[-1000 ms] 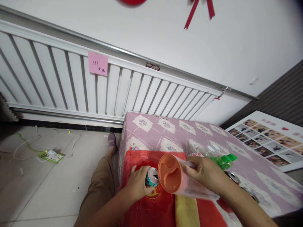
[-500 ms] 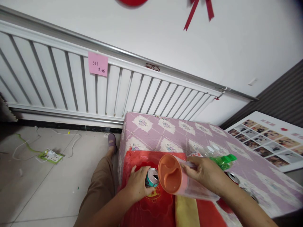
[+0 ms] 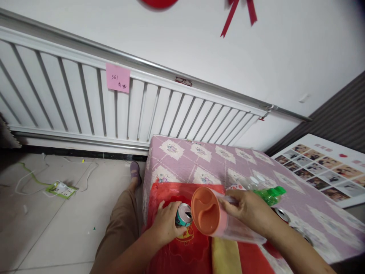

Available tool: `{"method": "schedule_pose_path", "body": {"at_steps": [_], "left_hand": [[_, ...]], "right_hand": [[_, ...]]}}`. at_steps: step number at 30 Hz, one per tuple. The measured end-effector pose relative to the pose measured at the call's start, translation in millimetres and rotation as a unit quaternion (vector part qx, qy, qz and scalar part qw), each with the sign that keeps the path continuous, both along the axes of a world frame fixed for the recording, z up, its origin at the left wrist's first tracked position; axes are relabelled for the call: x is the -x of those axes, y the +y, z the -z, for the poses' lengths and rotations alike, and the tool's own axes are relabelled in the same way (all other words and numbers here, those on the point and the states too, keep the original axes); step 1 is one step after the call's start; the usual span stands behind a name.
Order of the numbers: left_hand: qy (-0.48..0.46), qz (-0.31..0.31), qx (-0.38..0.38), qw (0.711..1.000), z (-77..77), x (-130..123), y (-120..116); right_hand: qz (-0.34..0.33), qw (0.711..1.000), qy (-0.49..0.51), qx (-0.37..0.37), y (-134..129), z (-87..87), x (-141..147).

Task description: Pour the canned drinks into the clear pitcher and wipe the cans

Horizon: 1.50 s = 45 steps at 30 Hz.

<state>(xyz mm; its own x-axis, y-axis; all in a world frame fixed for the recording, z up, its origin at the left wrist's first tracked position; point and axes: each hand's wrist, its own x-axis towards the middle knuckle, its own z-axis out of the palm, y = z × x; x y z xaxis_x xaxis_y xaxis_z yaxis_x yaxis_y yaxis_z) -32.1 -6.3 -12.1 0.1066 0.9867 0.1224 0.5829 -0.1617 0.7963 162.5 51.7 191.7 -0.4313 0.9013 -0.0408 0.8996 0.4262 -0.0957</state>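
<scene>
My left hand (image 3: 168, 224) is closed around a teal drink can (image 3: 184, 215) with an opened silver top. The can is over a red scalloped tray (image 3: 188, 247) with a yellow print. By its handle, my right hand (image 3: 242, 207) grips a clear plastic pitcher (image 3: 242, 230) with an orange lid (image 3: 205, 210). The pitcher is tilted well over, its lid facing left and close beside the can's top. I cannot make out any liquid passing between them. A folded yellow cloth (image 3: 226, 255) lies under the pitcher on red fabric (image 3: 196, 187).
Green-capped clear bottles (image 3: 270, 195) and opened cans (image 3: 281, 215) are on the patterned bedspread (image 3: 199, 152) at right. A photo board (image 3: 322, 167) leans beyond it. A white radiator (image 3: 159, 110) lines the wall. Cables and a power strip (image 3: 61, 189) lie on the floor.
Almost nothing differs. The pitcher has shifted very slightly to the right and down; the can stays in my left hand.
</scene>
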Motion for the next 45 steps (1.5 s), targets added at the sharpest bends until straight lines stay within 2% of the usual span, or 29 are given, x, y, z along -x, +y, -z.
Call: {"method": "schedule_pose_path", "body": {"at_steps": [13, 31, 45], "left_hand": [[-0.003, 0.001, -0.001, 1.0, 2.0, -0.6, 1.0], [-0.003, -0.002, -0.006, 1.0, 1.5, 0.4, 0.8], [-0.004, -0.001, -0.011, 1.0, 1.0, 0.2, 0.0]], "right_hand": [[0.006, 1.0, -0.014, -0.009, 0.7, 2.1, -0.7], [0.018, 1.0, -0.007, 0.015, 1.6, 3.4, -0.5], [0.005, 1.0, -0.005, -0.001, 1.1, 1.9, 2.2]]}}
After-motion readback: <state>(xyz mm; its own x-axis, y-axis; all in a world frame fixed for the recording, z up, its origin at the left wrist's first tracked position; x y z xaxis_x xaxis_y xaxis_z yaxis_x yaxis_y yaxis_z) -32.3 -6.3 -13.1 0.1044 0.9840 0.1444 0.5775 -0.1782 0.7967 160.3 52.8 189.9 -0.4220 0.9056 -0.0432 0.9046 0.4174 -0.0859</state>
